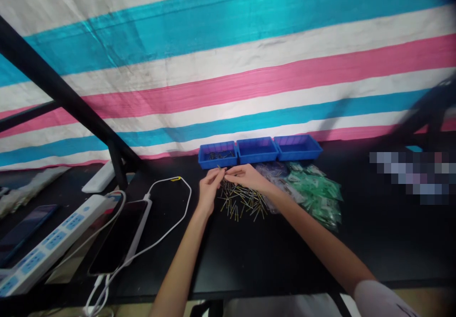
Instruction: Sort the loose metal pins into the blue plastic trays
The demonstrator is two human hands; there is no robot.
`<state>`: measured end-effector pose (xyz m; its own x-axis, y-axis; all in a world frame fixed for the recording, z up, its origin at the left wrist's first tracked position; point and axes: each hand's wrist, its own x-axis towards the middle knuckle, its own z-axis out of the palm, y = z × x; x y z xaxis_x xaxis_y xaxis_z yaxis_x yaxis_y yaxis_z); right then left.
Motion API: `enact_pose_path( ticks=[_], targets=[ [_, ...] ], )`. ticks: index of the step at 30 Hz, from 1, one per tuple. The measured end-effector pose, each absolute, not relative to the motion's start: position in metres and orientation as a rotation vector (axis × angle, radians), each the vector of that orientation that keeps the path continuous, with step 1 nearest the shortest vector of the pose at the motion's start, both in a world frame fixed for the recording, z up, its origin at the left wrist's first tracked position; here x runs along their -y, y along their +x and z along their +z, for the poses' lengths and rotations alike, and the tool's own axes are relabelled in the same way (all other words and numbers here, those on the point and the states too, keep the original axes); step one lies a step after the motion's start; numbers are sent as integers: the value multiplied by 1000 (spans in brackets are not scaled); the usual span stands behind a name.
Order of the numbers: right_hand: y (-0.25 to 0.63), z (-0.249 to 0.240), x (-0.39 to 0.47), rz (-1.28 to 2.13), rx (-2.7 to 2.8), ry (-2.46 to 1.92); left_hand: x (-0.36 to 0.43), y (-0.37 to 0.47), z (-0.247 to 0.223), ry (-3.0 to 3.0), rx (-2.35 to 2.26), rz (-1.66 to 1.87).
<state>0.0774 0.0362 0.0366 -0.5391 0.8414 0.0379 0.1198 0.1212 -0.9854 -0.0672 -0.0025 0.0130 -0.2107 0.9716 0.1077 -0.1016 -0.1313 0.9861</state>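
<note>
A loose pile of thin metal rods (245,200), some with yellowish ends, lies on the black table. My left hand (209,188) is closed in a pinch at the pile's upper left, and a short bit of a thin rod (219,167) sticks up from its fingertips. My right hand (247,176) comes in from the right over the pile. Its fingers are pinched together close beside the left fingertips; what they hold is too small to make out. Just beyond the hands stands a blue tray (218,163) with several dark thin pieces in it.
Two more blue trays (258,157) (298,155) stand in the same row. Green and clear plastic packets (315,191) lie right of the pile. At left are a phone (119,236), a white cable (190,196), a power strip (53,241) and a black frame bar (76,103). A striped sheet (228,84) hangs behind.
</note>
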Motion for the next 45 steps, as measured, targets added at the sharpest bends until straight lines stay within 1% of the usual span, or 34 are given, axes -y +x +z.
enact_pose_path(
  ticks=[8, 13, 15, 19, 22, 25, 27, 31, 34, 36, 39, 45],
  targets=[
    [80, 43, -35, 1435, 1780, -893, 3, -62, 16, 970, -1159, 1559],
    [81, 47, -36, 1344, 1682, -926, 2, -61, 16, 981, -1196, 1620],
    [81, 47, -38, 1305, 1627, -961, 2, -60, 15, 1065, -1230, 1593],
    [78, 41, -45, 1248, 1553, -1092, 2, -62, 15, 1175, -1283, 1429],
    [73, 40, -56, 1187, 1533, -1114, -1, -69, 14, 1127, -1373, 1459],
    [69, 46, -63, 1151, 1629, -1034, -4, -82, 10, 1056, -1499, 1507],
    [71, 50, -64, 1099, 1787, -1027, -6, -90, 6, 1121, -1614, 1471],
    [82, 43, -52, 815, 2263, -1234, -7, -95, -4, 1440, -1893, 1296],
    [88, 27, -41, 603, 2475, -1386, -5, -85, -8, 1567, -1846, 1210],
    [87, 17, -36, 536, 2488, -1429, -3, -76, -9, 1587, -1719, 1188],
    [81, 10, -32, 524, 2429, -1432, 0, -69, -8, 1545, -1608, 1199],
    [79, 13, -36, 532, 2316, -1462, -1, -76, -5, 1479, -1696, 1284]
  ],
)
